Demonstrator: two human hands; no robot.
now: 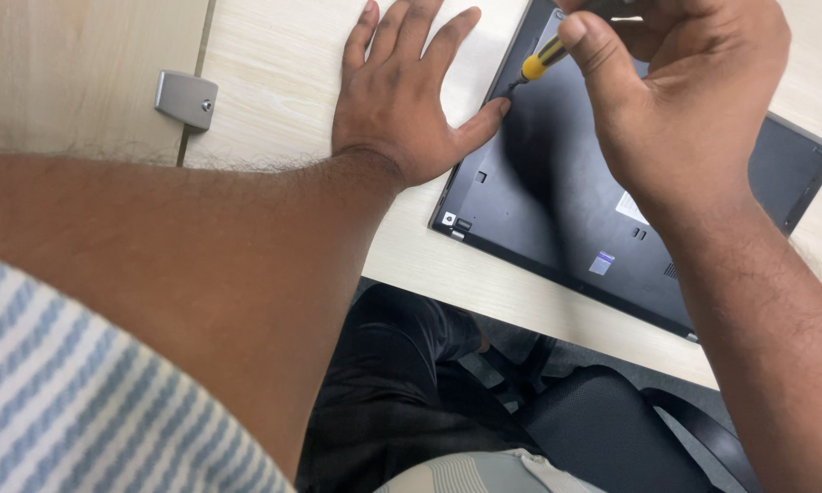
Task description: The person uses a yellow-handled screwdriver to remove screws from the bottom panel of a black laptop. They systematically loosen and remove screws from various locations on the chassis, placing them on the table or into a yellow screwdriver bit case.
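Black laptop (557, 183) lies bottom-up on the light wood desk (283, 55), long axis running from upper left to lower right. Right hand (675, 100) is closed around a yellow-handled screwdriver (540, 64), tip down at the laptop's upper-left edge. Left hand (402, 91) rests flat, fingers spread, holding nothing, thumb touching that same edge just beside the tip.

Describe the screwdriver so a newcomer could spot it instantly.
Start at the black laptop lying bottom-up on the pale desk. At its upper left edge, the right hand holds a small screwdriver, tip down near the left hand's thumb. Its yellow handle is the only bright colour there.
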